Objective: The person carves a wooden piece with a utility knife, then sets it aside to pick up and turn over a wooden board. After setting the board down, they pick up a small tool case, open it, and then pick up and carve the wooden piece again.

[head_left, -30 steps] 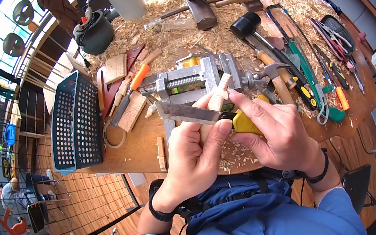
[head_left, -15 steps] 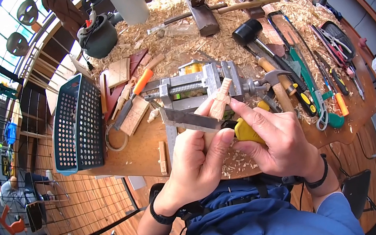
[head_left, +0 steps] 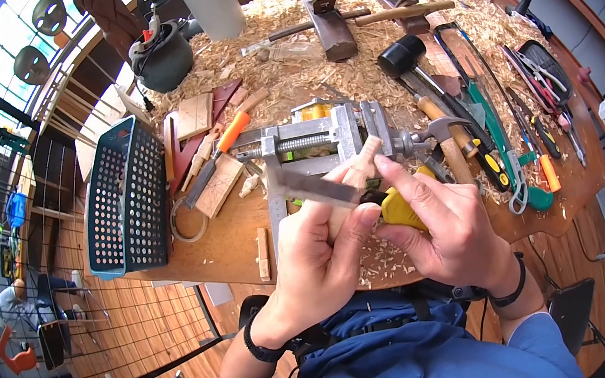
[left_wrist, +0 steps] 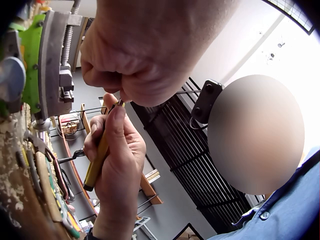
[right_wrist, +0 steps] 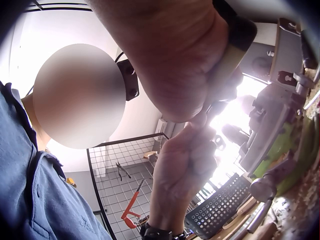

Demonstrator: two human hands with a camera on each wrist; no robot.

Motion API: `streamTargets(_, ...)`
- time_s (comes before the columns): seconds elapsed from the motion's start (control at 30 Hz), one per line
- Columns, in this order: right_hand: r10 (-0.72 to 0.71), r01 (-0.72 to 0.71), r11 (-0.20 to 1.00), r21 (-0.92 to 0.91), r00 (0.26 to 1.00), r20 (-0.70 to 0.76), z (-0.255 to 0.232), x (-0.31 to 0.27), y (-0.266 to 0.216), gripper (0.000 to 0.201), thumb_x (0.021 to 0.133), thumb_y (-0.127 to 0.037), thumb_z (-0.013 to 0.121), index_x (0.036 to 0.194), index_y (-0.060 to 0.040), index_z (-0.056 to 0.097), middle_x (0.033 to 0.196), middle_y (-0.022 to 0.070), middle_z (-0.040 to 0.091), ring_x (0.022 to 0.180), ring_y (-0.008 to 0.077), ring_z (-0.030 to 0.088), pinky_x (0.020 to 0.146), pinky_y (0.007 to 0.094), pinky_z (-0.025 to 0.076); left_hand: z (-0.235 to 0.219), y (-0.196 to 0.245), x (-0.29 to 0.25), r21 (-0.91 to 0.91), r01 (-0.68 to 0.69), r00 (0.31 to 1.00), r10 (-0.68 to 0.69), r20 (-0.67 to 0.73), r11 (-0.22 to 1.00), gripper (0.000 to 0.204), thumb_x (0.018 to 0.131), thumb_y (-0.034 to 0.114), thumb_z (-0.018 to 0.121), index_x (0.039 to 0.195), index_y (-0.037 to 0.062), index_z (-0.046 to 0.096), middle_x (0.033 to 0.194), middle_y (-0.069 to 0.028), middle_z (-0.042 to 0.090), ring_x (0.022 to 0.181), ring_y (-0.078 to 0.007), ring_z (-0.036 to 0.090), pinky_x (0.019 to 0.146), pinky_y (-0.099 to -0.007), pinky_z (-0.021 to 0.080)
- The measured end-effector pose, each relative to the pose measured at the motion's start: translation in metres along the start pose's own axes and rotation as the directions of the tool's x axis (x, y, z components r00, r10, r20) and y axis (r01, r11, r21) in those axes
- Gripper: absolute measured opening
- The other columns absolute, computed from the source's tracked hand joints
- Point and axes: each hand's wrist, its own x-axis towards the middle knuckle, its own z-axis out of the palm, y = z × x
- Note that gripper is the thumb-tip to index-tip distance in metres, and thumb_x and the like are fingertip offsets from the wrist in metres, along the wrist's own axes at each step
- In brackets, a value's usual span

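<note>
In the head view my left hand (head_left: 317,254) grips a small carved wooden piece (head_left: 366,157), its notched, narrow end pointing up and away. My right hand (head_left: 444,234) holds a yellow utility knife (head_left: 399,213). The knife's broad blade (head_left: 314,189) crosses over the wood toward the left, and my left thumb lies at the blade's base. My right index finger reaches up beside the wood. From the left wrist, the yellow knife handle (left_wrist: 98,160) shows inside my right hand; the wood is hidden by the hands there. A metal vise (head_left: 326,136) stands just beyond both hands.
Wood shavings (head_left: 276,74) cover the bench's far part, with hand planes (head_left: 328,23) on them. A perforated basket (head_left: 122,202) stands left, near an orange-handled chisel (head_left: 230,133). A black mallet (head_left: 401,54), a hammer (head_left: 445,131) and saws lie right. A small wood strip (head_left: 263,254) lies near the front edge.
The blade's tip has swung slightly away from me and the blade now looks blurred. Both hands keep their hold on the knife and the wood. The head view has shifted a little.
</note>
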Motion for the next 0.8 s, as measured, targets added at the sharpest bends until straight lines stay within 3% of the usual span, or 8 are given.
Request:
streamTargets(0.1, -0.003, 0.004, 1.0, 0.02, 0.999, -0.05, 0.001, 0.002, -0.001, 0.07, 0.09, -0.023, 0.078, 0.145, 0.0098, 0.049, 0.093, 0.0189, 0.069, 0.069, 0.0307, 0.071, 0.059, 0.0397, 0.055, -0.002, -0.001, 0.0, 0.161, 0.016, 1.0, -0.016, -0.005, 0.987, 0.046, 0.102, 0.002, 0.06, 0.145, -0.0102, 0.048, 0.135, -0.0219, 0.065, 0.115, -0.018, 0.064, 0.095, -0.0302, 0.052)
streamTargets(0.17, 0.006, -0.006, 0.999, 0.031, 1.0, -0.026, -0.001, 0.002, -0.001, 0.07, 0.089, -0.022, 0.078, 0.145, 0.0099, 0.049, 0.095, 0.0194, 0.07, 0.071, 0.0313, 0.071, 0.06, 0.0398, 0.055, -0.001, 0.002, 0.0, 0.094, -0.022, 1.0, 0.02, 0.02, 0.995, 0.046, 0.102, 0.002, 0.061, 0.145, -0.0106, 0.049, 0.139, -0.0245, 0.062, 0.121, -0.0247, 0.064, 0.099, -0.0339, 0.05)
streamTargets(0.3, 0.005, -0.006, 0.998, 0.066, 1.0, 0.008, -0.001, 0.001, -0.001, 0.071, 0.088, -0.021, 0.079, 0.144, 0.01, 0.05, 0.098, 0.0202, 0.07, 0.072, 0.0321, 0.072, 0.061, 0.0392, 0.056, 0.006, -0.007, -0.004, -0.035, -0.001, 0.998, -0.001, -0.056, 0.999, 0.045, 0.102, 0.003, 0.062, 0.143, -0.0113, 0.05, 0.144, -0.0246, 0.059, 0.125, -0.0265, 0.062, 0.102, -0.0356, 0.049)
streamTargets(0.43, 0.002, -0.002, 0.999, 0.047, 1.0, -0.004, -0.001, 0.001, -0.001, 0.07, 0.088, -0.021, 0.079, 0.144, 0.0098, 0.05, 0.098, 0.0203, 0.07, 0.073, 0.0318, 0.072, 0.06, 0.0388, 0.056, 0.002, 0.003, -0.002, -0.061, 0.022, 1.0, -0.023, -0.011, 0.998, 0.045, 0.102, 0.002, 0.061, 0.144, -0.0109, 0.049, 0.143, -0.0242, 0.06, 0.122, -0.0239, 0.063, 0.101, -0.0343, 0.049)
streamTargets(0.5, 0.017, -0.018, 0.999, 0.039, 1.0, 0.02, -0.003, 0.001, -0.003, 0.07, 0.089, -0.022, 0.078, 0.145, 0.0095, 0.049, 0.098, 0.0201, 0.07, 0.073, 0.0316, 0.072, 0.06, 0.0389, 0.056, 0.001, 0.005, -0.003, -0.055, 0.137, 0.991, -0.137, 0.007, 0.989, 0.045, 0.102, 0.002, 0.061, 0.144, -0.0104, 0.05, 0.139, -0.0239, 0.063, 0.118, -0.02, 0.064, 0.098, -0.033, 0.051)
streamTargets(0.6, 0.03, -0.03, 0.999, 0.016, 0.999, 0.033, -0.002, 0.0, -0.002, 0.071, 0.089, -0.022, 0.078, 0.145, 0.0092, 0.049, 0.097, 0.0193, 0.07, 0.071, 0.0312, 0.072, 0.06, 0.0388, 0.056, 0.002, 0.003, 0.0, -0.011, 0.01, 1.0, -0.01, -0.014, 1.0, 0.044, 0.102, 0.002, 0.061, 0.143, -0.0099, 0.051, 0.133, -0.0217, 0.067, 0.11, -0.0162, 0.064, 0.092, -0.0309, 0.052)
streamTargets(0.73, 0.02, -0.02, 1.0, 0.006, 1.0, 0.009, 0.001, 0.0, 0.0, 0.071, 0.089, -0.022, 0.078, 0.146, 0.0089, 0.049, 0.095, 0.0184, 0.07, 0.07, 0.0309, 0.071, 0.06, 0.0388, 0.055, -0.001, 0.003, 0.0, 0.066, -0.036, 0.999, 0.036, -0.004, 0.997, 0.043, 0.103, 0.004, 0.062, 0.143, -0.0097, 0.052, 0.129, -0.0194, 0.068, 0.108, -0.0137, 0.063, 0.091, -0.0295, 0.052)
streamTargets(0.8, -0.002, 0.003, 1.0, 0.012, 0.999, -0.051, 0.002, 0.002, 0.001, 0.072, 0.088, -0.02, 0.079, 0.146, 0.0089, 0.048, 0.094, 0.0182, 0.069, 0.069, 0.0313, 0.071, 0.06, 0.0391, 0.055, -0.002, 0.01, -0.002, 0.214, 0.267, 0.964, -0.265, -0.036, 0.94, 0.043, 0.104, 0.006, 0.062, 0.142, -0.0092, 0.053, 0.128, -0.0169, 0.068, 0.11, -0.0135, 0.063, 0.094, -0.0283, 0.051)
